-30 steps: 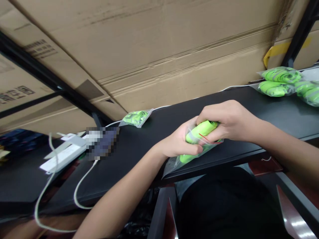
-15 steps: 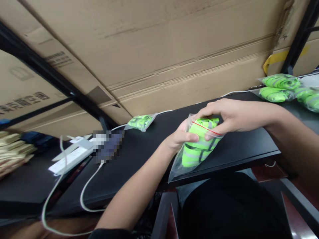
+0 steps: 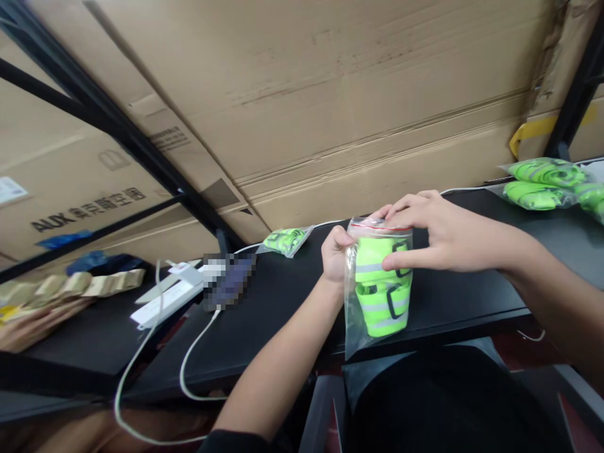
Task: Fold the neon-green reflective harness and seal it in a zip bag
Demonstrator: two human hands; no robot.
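A clear zip bag (image 3: 352, 314) with a red line along its top hangs upright over the front edge of the black table. Inside it are folded neon-green straps (image 3: 382, 308) with grey reflective stripes and black buckles. My left hand (image 3: 337, 251) is closed on the bag's upper left edge, its thumb on the front. My right hand (image 3: 434, 229) holds the bag from the right, thumb pressed against the front and fingers at the top edge. Parts of the fingers behind the bag are hidden.
On the black table (image 3: 292, 302) lie another bagged green bundle (image 3: 285, 241), a white power strip (image 3: 165, 302) and a pixelated object (image 3: 231, 280) with a white cable. Several bagged bundles (image 3: 542, 182) sit at right. Cardboard boxes (image 3: 330, 126) stand behind a black frame (image 3: 136, 145).
The bag has turned from tilted to upright, its front now facing me. My right hand's fingers have straightened somewhat, and my left hand has moved to the bag's edge. The view has shifted left.
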